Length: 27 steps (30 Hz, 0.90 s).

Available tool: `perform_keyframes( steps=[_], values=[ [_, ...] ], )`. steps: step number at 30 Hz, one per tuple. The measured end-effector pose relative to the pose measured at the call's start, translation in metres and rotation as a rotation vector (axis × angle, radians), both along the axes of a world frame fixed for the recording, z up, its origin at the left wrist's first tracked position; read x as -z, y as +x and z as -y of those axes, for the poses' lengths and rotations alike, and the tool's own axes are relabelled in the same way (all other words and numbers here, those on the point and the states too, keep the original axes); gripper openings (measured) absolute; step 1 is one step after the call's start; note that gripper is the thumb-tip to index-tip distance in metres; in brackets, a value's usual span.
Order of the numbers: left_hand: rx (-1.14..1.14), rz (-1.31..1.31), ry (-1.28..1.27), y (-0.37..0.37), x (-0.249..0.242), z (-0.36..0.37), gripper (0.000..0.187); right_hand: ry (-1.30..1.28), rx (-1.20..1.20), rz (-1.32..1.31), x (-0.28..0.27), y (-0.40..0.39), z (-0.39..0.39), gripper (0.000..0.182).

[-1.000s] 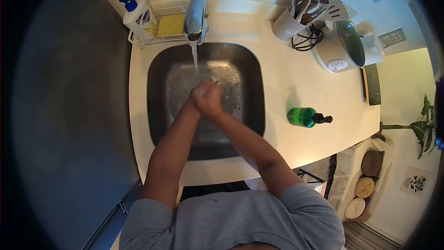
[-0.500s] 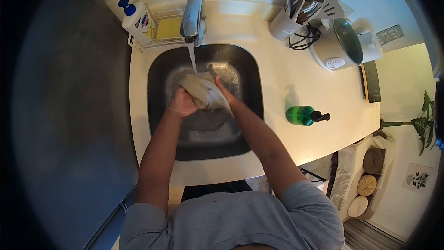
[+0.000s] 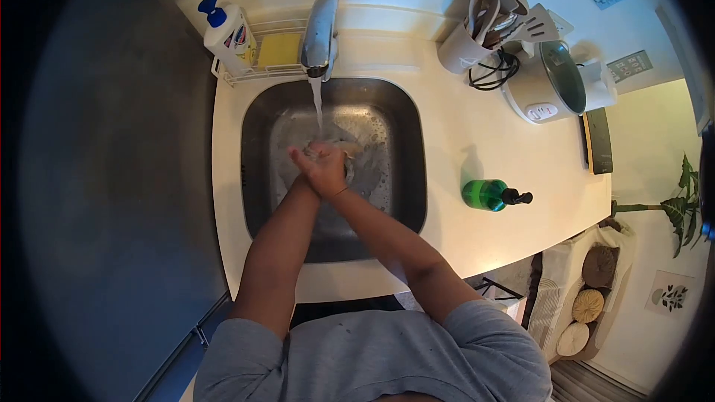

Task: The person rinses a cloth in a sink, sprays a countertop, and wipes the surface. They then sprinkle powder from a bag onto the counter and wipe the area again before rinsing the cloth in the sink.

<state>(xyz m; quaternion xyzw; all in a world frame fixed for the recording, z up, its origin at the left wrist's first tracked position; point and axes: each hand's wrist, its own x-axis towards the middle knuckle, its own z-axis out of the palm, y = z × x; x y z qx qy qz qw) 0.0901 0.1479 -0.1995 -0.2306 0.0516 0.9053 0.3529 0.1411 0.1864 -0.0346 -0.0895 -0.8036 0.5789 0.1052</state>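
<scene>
Water runs from the tap (image 3: pixel 320 37) onto my hands in the dark sink (image 3: pixel 257 119). My right hand (image 3: pixel 325 170) lies across my left hand, its visible fingers apart, with no object seen in its grip. Mostly covered by the right one, my left hand (image 3: pixel 307 182) has its fingers hidden, so its hold cannot be made out. A pale wet cloth (image 3: pixel 347 147) shows in part beside and beneath the hands, blurred by the water.
Right of the sink stands a green pump bottle (image 3: pixel 484 195). A white bottle with a blue pump (image 3: pixel 229 39) and a yellow sponge (image 3: pixel 279 50) are in the rack behind. Farther right are a utensil holder (image 3: pixel 462 50) and a cooker (image 3: pixel 530 89).
The hands, which were apart with the cloth spread between them, have come together and crossed. The cloth is lower and mostly out of sight. The view has shifted slightly.
</scene>
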Motion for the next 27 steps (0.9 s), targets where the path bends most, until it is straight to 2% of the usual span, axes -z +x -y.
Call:
perform_keyframes(
  steps=[1,2,3,4,6,7,8,9,10,12,13,15,16,17,18,19,21,22,24,25,26,27],
  values=[
    [-0.007,-0.003,-0.002,0.005,-0.015,-0.003,0.037,-0.002,-0.007,-0.003,0.004,-0.008,-0.007,0.025],
    [0.122,-0.134,-0.280,0.015,-0.078,-0.006,0.041,0.137,0.100,-0.049,0.015,-0.023,-0.023,0.021],
    [0.254,-0.263,-0.559,0.021,-0.117,-0.006,0.046,0.276,0.209,-0.094,0.026,-0.034,-0.034,0.017],
    [0.253,-0.261,-0.560,0.020,-0.123,-0.005,0.046,0.275,0.208,-0.093,0.034,-0.039,-0.038,0.017],
    [0.379,-0.205,-0.866,0.011,-0.127,-0.009,0.029,0.215,0.239,-0.218,0.037,-0.047,-0.044,0.012],
    [0.375,-0.207,-0.863,0.002,-0.093,-0.005,0.029,0.219,0.237,-0.221,0.035,-0.042,-0.035,0.012],
    [0.190,-0.441,-0.390,-0.008,-0.027,0.003,0.027,0.214,0.112,-0.251,0.022,-0.027,-0.015,0.012],
    [0.000,-0.645,0.095,-0.011,0.008,0.006,0.026,0.208,-0.011,-0.278,0.013,-0.018,-0.006,0.012],
    [0.001,-0.645,0.098,-0.009,-0.016,0.003,0.026,0.211,-0.010,-0.277,0.017,-0.019,-0.009,0.012],
    [0.094,-0.529,-0.281,-0.011,-0.070,-0.007,0.025,0.135,-0.112,-0.250,0.029,-0.029,-0.013,0.015],
    [0.137,-0.465,-0.471,0.000,-0.094,0.013,0.025,0.132,-0.114,-0.252,0.028,-0.038,-0.020,0.015],
    [0.215,-0.323,-0.847,-0.001,-0.150,0.017,0.026,0.382,0.042,0.439,0.023,-0.057,-0.042,0.018],
    [0.211,-0.323,-0.851,-0.003,-0.160,0.021,0.026,0.380,0.038,0.436,0.039,-0.060,-0.048,0.018],
    [0.260,-0.487,-0.932,-0.005,-0.166,0.026,0.029,0.120,-0.101,0.241,0.070,-0.059,-0.055,0.023],
    [0.307,-0.649,-1.008,-0.005,-0.171,0.030,0.031,-0.137,-0.237,0.046,0.075,-0.057,-0.059,0.028],
    [0.303,-0.647,-1.009,-0.009,-0.175,0.037,0.031,-0.137,-0.241,0.047,0.079,-0.057,-0.064,0.028],
    [0.306,-0.452,-0.528,-0.016,-0.187,0.052,0.034,0.238,-0.451,0.510,0.051,-0.056,-0.074,0.033],
    [0.305,-0.453,-0.527,-0.015,-0.196,0.057,0.034,0.240,-0.451,0.509,0.041,-0.056,-0.079,0.033],
    [0.098,-0.237,-0.294,-0.005,-0.220,0.067,0.033,-1.058,-0.468,0.214,0.027,-0.056,-0.085,0.039],
    [0.100,-0.239,-0.291,-0.003,-0.192,0.066,0.033,-1.056,-0.466,0.212,0.023,-0.054,-0.080,0.039],
    [0.088,-0.174,-0.391,-0.001,-0.143,0.062,0.034,-0.951,-0.373,0.171,0.016,-0.049,-0.064,0.034],
    [0.073,-0.108,-0.491,-0.001,-0.116,0.059,0.034,-0.846,-0.281,0.132,0.012,-0.043,-0.043,0.030]
  ],
)
